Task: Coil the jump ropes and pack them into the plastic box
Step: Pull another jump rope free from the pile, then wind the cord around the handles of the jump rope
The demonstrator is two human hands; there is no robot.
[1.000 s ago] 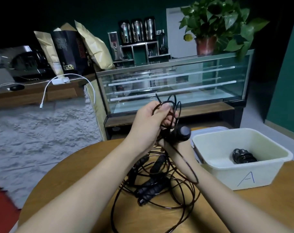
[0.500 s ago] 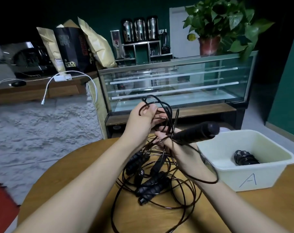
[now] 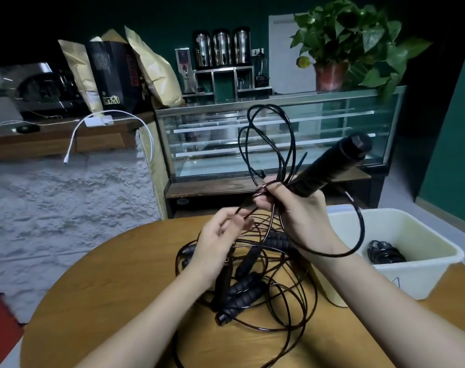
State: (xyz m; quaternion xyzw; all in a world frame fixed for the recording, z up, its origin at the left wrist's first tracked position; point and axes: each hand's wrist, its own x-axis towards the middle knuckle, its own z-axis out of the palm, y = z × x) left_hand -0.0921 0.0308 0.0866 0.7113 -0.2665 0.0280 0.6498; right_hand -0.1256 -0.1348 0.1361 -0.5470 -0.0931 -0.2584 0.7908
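My right hand (image 3: 298, 208) grips a black jump rope handle (image 3: 332, 166) that points up and to the right, together with a bunch of rope loops (image 3: 266, 139) standing above the fist. My left hand (image 3: 218, 240) is lower and pinches a strand of the same rope near the right fist. Under both hands a tangled pile of black jump ropes (image 3: 247, 290) with several handles lies on the round wooden table (image 3: 106, 301). The white plastic box (image 3: 412, 272) stands at the right, with one coiled rope (image 3: 384, 252) inside.
A glass display case (image 3: 279, 144) stands just behind the table. On top of it is a potted plant (image 3: 345, 43). A white shaggy rug (image 3: 66, 203) covers the floor at the left, below a wooden counter with bags and a white cable (image 3: 111, 115).
My right hand rose and tilted the handle up to the right, lifting the loops. My left hand let go of the loops, dropped lower and now pinches a single strand.
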